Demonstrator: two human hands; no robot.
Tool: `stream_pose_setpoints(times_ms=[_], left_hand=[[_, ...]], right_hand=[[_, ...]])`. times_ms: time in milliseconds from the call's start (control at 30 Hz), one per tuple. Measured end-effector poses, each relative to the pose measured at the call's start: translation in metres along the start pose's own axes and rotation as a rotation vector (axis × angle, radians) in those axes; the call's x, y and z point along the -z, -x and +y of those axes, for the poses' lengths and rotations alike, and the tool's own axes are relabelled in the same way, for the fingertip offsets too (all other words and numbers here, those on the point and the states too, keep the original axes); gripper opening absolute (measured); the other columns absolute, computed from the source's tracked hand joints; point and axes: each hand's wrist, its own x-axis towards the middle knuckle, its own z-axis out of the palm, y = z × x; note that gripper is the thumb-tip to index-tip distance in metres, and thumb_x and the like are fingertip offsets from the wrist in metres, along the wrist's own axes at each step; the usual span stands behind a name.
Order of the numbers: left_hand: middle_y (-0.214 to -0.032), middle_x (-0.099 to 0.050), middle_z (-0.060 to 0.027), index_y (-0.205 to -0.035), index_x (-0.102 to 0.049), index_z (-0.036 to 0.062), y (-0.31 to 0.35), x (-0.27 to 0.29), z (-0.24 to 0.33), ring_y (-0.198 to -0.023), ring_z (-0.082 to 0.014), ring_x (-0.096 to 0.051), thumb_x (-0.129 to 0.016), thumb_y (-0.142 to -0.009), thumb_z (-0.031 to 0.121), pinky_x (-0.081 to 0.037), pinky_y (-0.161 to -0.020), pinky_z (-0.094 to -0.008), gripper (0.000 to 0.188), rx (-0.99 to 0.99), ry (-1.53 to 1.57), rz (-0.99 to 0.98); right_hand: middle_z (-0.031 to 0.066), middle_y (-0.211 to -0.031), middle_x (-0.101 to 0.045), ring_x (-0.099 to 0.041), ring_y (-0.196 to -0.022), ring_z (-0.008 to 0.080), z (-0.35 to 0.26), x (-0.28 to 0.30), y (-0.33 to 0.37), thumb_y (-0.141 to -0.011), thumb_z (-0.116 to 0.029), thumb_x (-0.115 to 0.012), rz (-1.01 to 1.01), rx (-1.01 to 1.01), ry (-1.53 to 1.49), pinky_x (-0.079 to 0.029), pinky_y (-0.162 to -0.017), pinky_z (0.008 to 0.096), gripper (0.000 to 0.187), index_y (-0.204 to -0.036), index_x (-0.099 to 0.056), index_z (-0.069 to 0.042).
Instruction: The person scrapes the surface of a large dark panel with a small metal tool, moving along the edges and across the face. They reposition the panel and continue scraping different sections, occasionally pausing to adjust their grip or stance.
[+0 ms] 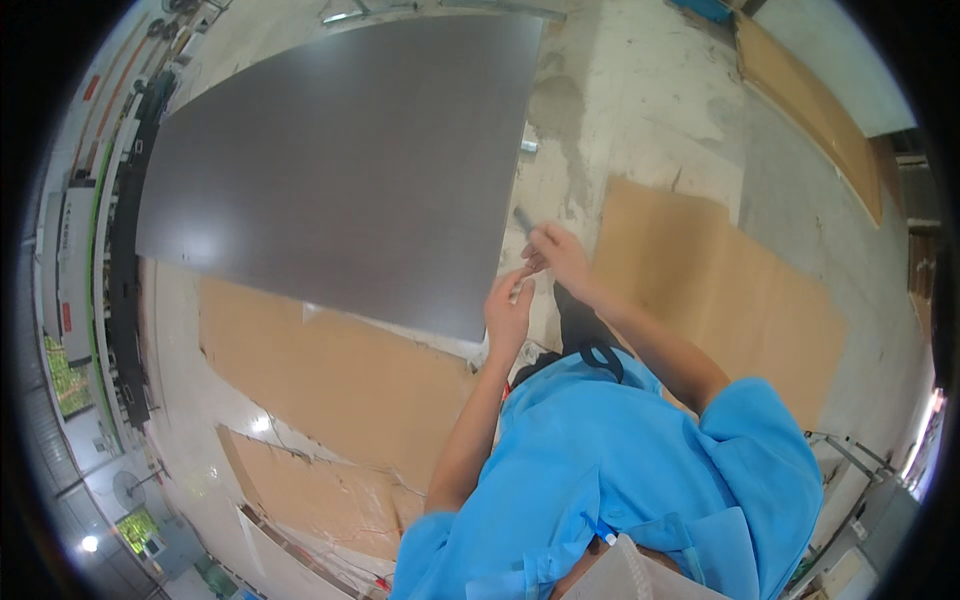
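In front of my body, beside the near right corner of a large dark grey panel [350, 170], my two hands meet. My right hand [560, 262] is closed around a short, slim dark grey object [523, 219] that sticks out past the fingers; its kind is too blurred to tell. My left hand [508, 312] has its fingers bent, with thumb and forefinger apart. Its fingertips reach up to those of my right hand, and I see nothing held in it. The panel's right edge lies just left of both hands.
Brown sheets of board or paper lie on the floor, one at right [720, 285] and one at lower left [340, 375]. A small metallic cylinder [529, 146] shows at the panel's edge. A long machine [125, 280] stands far left; a tan board [810, 110] is at upper right.
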Motion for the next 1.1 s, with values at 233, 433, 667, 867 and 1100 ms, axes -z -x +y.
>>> stream_pose_setpoints(times_ms=[233, 433, 667, 867, 1100], left_hand=[[-0.171, -0.045, -0.0116, -0.160, -0.055, 0.0165, -0.109, 0.028, 0.004, -0.158, -0.0395, -0.036, -0.062, -0.106, 0.025, -0.028, -0.129, -0.0597, 0.056, -0.374, -1.051, 0.024], [-0.172, -0.045, -0.0058, -0.162, -0.052, 0.0152, -0.217, 0.009, 0.035, -0.159, -0.0388, -0.037, -0.057, -0.110, 0.028, -0.026, -0.130, -0.0584, 0.054, -0.449, -1.055, -0.160], [-0.158, -0.052, -0.0268, -0.162, -0.043, 0.0000, -0.442, -0.033, 0.117, -0.146, -0.0433, -0.050, -0.068, -0.105, 0.021, -0.040, -0.121, -0.0513, 0.066, -0.412, -0.503, 0.111], [-0.142, -0.068, -0.0164, -0.150, -0.062, 0.0093, -0.589, -0.064, 0.168, -0.135, -0.0361, -0.060, -0.078, -0.099, 0.025, -0.050, -0.112, -0.0448, 0.056, -0.579, -0.716, 0.024], [-0.104, -0.076, -0.0021, -0.114, -0.081, 0.0158, -0.611, -0.083, 0.166, -0.107, -0.0264, -0.066, -0.082, -0.093, 0.021, -0.054, -0.091, -0.0419, 0.022, -0.615, -0.695, 0.102]], right_hand=[[0.0081, -0.095, -0.075, -0.058, -0.067, 0.0096, -0.061, 0.104, -0.206, -0.111, -0.017, -0.060, 0.232, 0.028, -0.004, -0.049, -0.061, 0.0266, 0.027, -0.131, -0.064, 0.001], [0.0105, -0.099, -0.076, -0.068, -0.076, 0.0140, -0.102, 0.166, -0.343, -0.109, -0.014, -0.060, 0.212, 0.150, 0.127, -0.055, -0.070, 0.0322, 0.031, -0.136, -0.066, 0.001], [0.0136, -0.102, -0.077, -0.072, -0.092, 0.0334, -0.137, 0.194, -0.448, -0.108, -0.018, -0.064, 0.152, 0.463, 0.840, -0.057, -0.082, 0.0433, 0.020, -0.122, -0.075, -0.008], [0.0156, -0.103, -0.075, -0.070, -0.094, 0.0393, -0.132, 0.213, -0.501, -0.106, -0.020, -0.064, 0.104, 0.475, 0.831, -0.056, -0.082, 0.0479, 0.021, -0.120, -0.074, -0.008], [0.0109, -0.100, -0.076, -0.072, -0.091, 0.0366, -0.123, 0.220, -0.513, -0.106, -0.022, -0.066, 0.189, 0.729, 1.026, -0.058, -0.077, 0.0469, 0.018, -0.117, -0.073, -0.011]])
